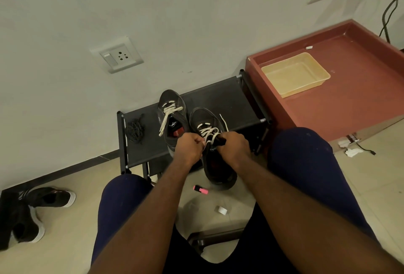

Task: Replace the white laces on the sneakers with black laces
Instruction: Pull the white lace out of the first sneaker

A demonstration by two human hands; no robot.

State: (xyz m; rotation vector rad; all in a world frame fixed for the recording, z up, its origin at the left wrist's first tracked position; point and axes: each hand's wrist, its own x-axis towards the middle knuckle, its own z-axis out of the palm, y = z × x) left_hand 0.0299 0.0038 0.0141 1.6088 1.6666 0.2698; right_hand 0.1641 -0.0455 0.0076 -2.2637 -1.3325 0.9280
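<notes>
Black laces (135, 128): tangled heap at left end of shoe rack (218, 94).
Rear sneaker (172, 99): on rack; white laces (167, 118) loosened, ends trailing over tongue.
Left hand (189, 149): fingers curled, pinching white lace (207, 131) of front shoe.
Front sneaker (216, 164): toe on rack, heel past its front edge; laced white.
Right hand (235, 148): close beside left, gripping the tongue top.

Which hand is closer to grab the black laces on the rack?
Left. The black laces lie at the left end of the rack, on the side of the left hand. The right hand is farther off and grips the near sneaker.
</notes>
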